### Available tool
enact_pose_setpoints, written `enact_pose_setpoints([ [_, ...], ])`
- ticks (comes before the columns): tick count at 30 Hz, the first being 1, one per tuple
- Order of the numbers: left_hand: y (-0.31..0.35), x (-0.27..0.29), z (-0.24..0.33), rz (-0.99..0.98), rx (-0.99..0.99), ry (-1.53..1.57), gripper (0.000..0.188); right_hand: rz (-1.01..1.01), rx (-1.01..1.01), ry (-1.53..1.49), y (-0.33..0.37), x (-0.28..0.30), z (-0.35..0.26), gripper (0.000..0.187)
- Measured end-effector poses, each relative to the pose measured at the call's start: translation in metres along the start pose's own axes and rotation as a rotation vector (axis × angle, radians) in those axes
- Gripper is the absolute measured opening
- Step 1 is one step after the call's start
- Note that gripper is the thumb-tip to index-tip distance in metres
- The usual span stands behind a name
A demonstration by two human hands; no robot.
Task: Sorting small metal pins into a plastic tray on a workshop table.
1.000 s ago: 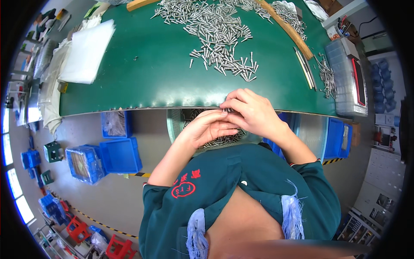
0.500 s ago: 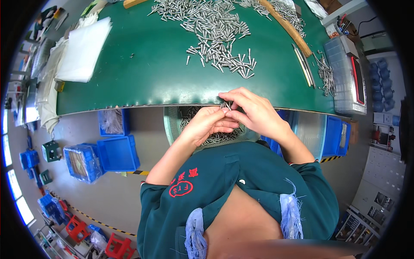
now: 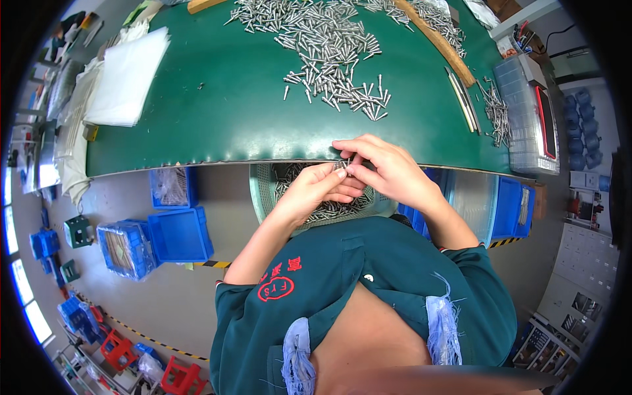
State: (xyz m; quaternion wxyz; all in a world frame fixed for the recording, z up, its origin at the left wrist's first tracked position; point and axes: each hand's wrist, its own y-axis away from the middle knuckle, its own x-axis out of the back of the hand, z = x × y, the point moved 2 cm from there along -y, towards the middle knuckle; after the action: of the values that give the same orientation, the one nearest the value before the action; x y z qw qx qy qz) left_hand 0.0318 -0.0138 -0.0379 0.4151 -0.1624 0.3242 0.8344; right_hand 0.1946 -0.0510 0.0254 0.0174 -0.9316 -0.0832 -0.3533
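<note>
My left hand (image 3: 322, 187) is closed, palm partly up, with small silver metal pins pinched at its thumb and fingertips. Its fingers curl over a pale green basket (image 3: 262, 191) that holds many more such pins. My right hand (image 3: 386, 166) meets it fingertip to fingertip at the table's edge, thumb and fingers closed on the same small pins; how many is hidden. On the green table (image 3: 217, 105) beyond lies a large loose heap of stepped metal pins (image 3: 329, 56).
A wooden strip (image 3: 438, 43) fences off more pins at the far right. Pencil-like sticks (image 3: 464, 99), a small pile of thin pins (image 3: 495, 112) and a clear plastic case (image 3: 520, 112) lie nearer. White sheets (image 3: 128, 76) rest at left. Blue crates (image 3: 181, 234) stand below the table.
My hands stay together over the basket's far rim. The fingertips have shifted slightly on the pins, with the left thumb and right fingers in a somewhat different pose.
</note>
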Motion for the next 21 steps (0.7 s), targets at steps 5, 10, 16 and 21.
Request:
enact_pose_setpoints([
  [5, 0.008, -0.002, 0.013, -0.006, -0.031, -0.221, 0.031, -0.028, 0.012, -0.230, 0.000, 0.000, 0.000, 0.039],
  [10, 0.012, -0.002, 0.018, 0.023, -0.080, -0.267, 0.031, -0.041, 0.039, -0.287, 0.000, 0.002, -0.003, 0.042],
  [16, 0.018, -0.007, 0.025, 0.005, -0.119, -0.312, 0.029, -0.043, 0.030, -0.384, 0.002, 0.004, -0.005, 0.042],
  [21, 0.020, -0.006, 0.028, -0.008, -0.108, -0.329, 0.029, -0.072, -0.014, -0.465, 0.002, 0.005, -0.006, 0.041],
])
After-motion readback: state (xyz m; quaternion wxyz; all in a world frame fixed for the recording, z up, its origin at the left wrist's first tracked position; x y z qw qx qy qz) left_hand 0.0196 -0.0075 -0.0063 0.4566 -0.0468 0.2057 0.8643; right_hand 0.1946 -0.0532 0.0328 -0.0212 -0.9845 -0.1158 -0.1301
